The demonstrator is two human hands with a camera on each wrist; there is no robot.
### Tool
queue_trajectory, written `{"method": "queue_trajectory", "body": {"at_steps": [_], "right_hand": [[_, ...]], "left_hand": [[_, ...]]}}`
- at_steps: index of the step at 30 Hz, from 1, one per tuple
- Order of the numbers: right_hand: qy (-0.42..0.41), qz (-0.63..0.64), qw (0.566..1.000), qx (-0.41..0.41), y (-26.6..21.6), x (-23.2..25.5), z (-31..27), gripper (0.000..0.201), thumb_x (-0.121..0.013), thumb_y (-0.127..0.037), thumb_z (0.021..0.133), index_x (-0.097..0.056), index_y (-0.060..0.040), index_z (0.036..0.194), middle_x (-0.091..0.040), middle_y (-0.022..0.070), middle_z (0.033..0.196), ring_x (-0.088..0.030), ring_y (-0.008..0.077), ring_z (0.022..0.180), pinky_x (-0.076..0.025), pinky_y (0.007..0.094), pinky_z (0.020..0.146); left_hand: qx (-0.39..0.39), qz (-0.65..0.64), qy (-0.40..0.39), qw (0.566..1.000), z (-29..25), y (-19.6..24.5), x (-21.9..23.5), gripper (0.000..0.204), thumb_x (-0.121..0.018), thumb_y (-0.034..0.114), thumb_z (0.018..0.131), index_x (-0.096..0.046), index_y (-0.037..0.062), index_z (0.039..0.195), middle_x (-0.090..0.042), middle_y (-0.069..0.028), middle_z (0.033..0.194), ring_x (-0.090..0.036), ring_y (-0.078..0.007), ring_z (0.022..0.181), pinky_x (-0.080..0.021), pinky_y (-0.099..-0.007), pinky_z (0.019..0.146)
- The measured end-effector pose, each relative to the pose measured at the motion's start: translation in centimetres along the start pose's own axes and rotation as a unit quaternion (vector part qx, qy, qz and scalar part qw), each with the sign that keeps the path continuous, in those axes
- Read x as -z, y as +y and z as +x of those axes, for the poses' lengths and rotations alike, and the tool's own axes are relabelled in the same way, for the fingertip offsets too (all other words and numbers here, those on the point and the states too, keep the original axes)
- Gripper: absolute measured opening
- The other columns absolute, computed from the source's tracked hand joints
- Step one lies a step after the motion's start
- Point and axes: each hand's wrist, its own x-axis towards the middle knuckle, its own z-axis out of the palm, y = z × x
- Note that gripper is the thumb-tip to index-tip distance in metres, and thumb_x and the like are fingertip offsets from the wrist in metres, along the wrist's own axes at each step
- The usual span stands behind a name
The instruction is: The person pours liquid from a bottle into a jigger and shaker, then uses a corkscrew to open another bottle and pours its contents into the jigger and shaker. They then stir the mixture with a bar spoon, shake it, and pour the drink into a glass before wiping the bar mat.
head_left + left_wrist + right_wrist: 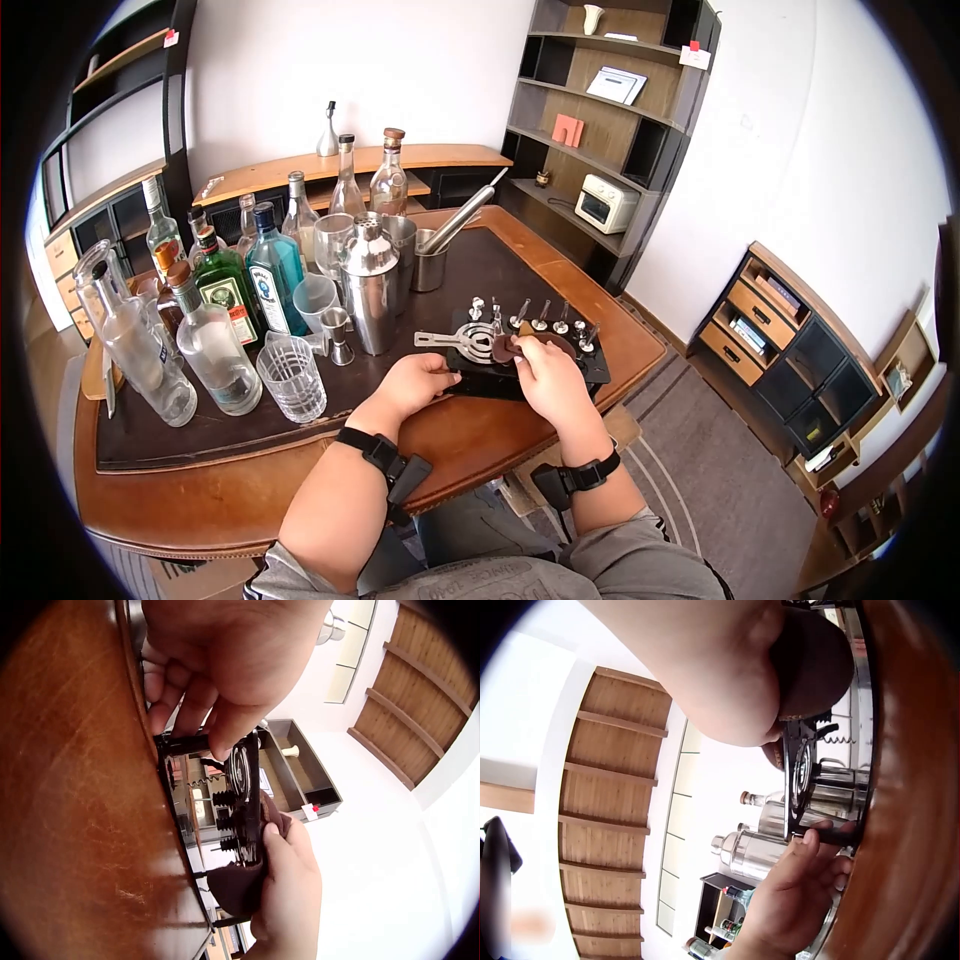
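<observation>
At the table's near edge stands a black bar tool rack, its top holding a strainer and several small metal bottle pourers. My left hand grips the rack's left end between thumb and fingers. Over the rack's top, my right hand holds a dark brown cloth in its fingers. In the left wrist view the cloth drapes down past the rack's top plate. Part of it is hidden under the right hand. A corkscrew hangs below the plate.
Left of the rack stand a cocktail shaker, a jigger and a cut glass tumbler. Several bottles crowd the left side, among them a blue one and a green one. A metal cup holds long tools behind.
</observation>
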Motion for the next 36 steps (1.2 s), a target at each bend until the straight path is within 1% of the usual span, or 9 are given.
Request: {"method": "queue_trajectory", "body": {"at_steps": [7,11,12,13,15,17,21,33,36], "right_hand": [[0.004,0.140,0.990,0.018,1.4,2.1,-2.1,0.025,-0.059,-0.005,0.086,-0.063,-0.0031,0.110,-0.068,0.0170,0.105,-0.063,0.0354,0.099,-0.049,0.0409,0.091],[-0.021,0.351,0.920,-0.172,2.5,3.3,-2.1,0.016,-0.056,-0.007,0.093,-0.061,-0.0026,0.108,-0.065,0.0050,0.093,-0.062,0.0172,0.087,-0.049,0.0284,0.084],[0.115,0.421,0.885,-0.165,1.7,2.4,-1.5,0.016,-0.054,-0.010,0.097,-0.057,-0.0017,0.111,-0.060,0.0017,0.094,-0.056,0.0109,0.087,-0.048,0.0262,0.082],[0.194,0.410,0.879,-0.148,1.7,2.0,-0.8,0.019,-0.052,-0.009,0.098,-0.055,-0.0006,0.114,-0.062,0.0070,0.097,-0.059,0.0140,0.091,-0.047,0.0279,0.083],[0.321,0.241,0.909,-0.111,-0.7,1.7,0.1,0.018,-0.052,-0.007,0.096,-0.057,-0.0006,0.113,-0.064,0.0133,0.101,-0.063,0.0219,0.095,-0.047,0.0302,0.086],[0.297,-0.005,0.952,0.075,-1.3,1.7,1.5,0.025,-0.058,-0.003,0.086,-0.058,-0.0010,0.111,-0.066,0.0199,0.106,-0.064,0.0374,0.097,-0.051,0.0416,0.086],[0.051,-0.050,0.997,-0.016,-1.1,-1.6,1.5,0.023,-0.060,-0.010,0.085,-0.056,-0.0030,0.106,-0.068,0.0183,0.102,-0.065,0.0341,0.095,-0.050,0.0444,0.086],[-0.037,0.034,0.996,-0.071,-1.8,1.9,0.3,0.014,-0.060,-0.011,0.086,-0.055,-0.0006,0.094,-0.064,0.0231,0.088,-0.061,0.0415,0.088,-0.048,0.0493,0.079],[-0.010,0.032,0.999,-0.010,-1.8,1.5,0.2,0.013,-0.059,-0.010,0.087,-0.055,-0.0004,0.095,-0.065,0.0229,0.090,-0.062,0.0413,0.089,-0.048,0.0492,0.080]], "left_hand": [[0.014,-0.007,-0.005,1.000,0.1,-0.2,-0.1,0.022,-0.072,0.017,0.086,-0.061,0.0019,0.074,-0.057,-0.0009,0.064,-0.051,-0.0092,0.059,-0.043,-0.0273,0.057],[-0.008,0.011,-0.004,1.000,0.4,-0.5,0.1,0.021,-0.071,0.016,0.087,-0.062,0.0024,0.075,-0.056,0.0004,0.065,-0.051,-0.0085,0.060,-0.043,-0.0262,0.057],[-0.015,0.020,-0.006,1.000,0.5,-0.7,0.1,0.020,-0.071,0.016,0.087,-0.062,0.0026,0.075,-0.055,0.0009,0.065,-0.051,-0.0082,0.060,-0.043,-0.0257,0.057],[-0.004,0.007,-0.004,1.000,0.6,-0.9,0.0,0.019,-0.071,0.015,0.087,-0.062,0.0028,0.075,-0.055,0.0012,0.065,-0.050,-0.0081,0.060,-0.043,-0.0254,0.057],[0.016,-0.017,-0.002,1.000,-0.2,0.4,-0.1,0.018,-0.070,0.014,0.087,-0.062,0.0033,0.076,-0.055,0.0018,0.066,-0.050,-0.0080,0.061,-0.044,-0.0248,0.057],[0.011,-0.027,-0.003,1.000,-0.2,0.2,-0.2,0.018,-0.070,0.014,0.087,-0.062,0.0034,0.076,-0.056,0.0014,0.067,-0.050,-0.0083,0.061,-0.045,-0.0251,0.058],[-0.022,0.016,0.005,1.000,-0.1,0.1,-0.1,0.019,-0.071,0.015,0.087,-0.062,0.0028,0.075,-0.055,0.0002,0.065,-0.050,-0.0089,0.060,-0.045,-0.0264,0.058],[0.002,-0.003,-0.002,1.000,-0.3,0.3,0.1,0.024,-0.072,0.017,0.087,-0.059,0.0030,0.072,-0.056,0.0008,0.067,-0.054,-0.0092,0.065,-0.046,-0.0272,0.062],[0.005,0.007,-0.004,1.000,-0.2,0.4,0.1,0.025,-0.072,0.018,0.087,-0.060,0.0028,0.072,-0.057,0.0008,0.068,-0.054,-0.0089,0.065,-0.046,-0.0270,0.062]]}}
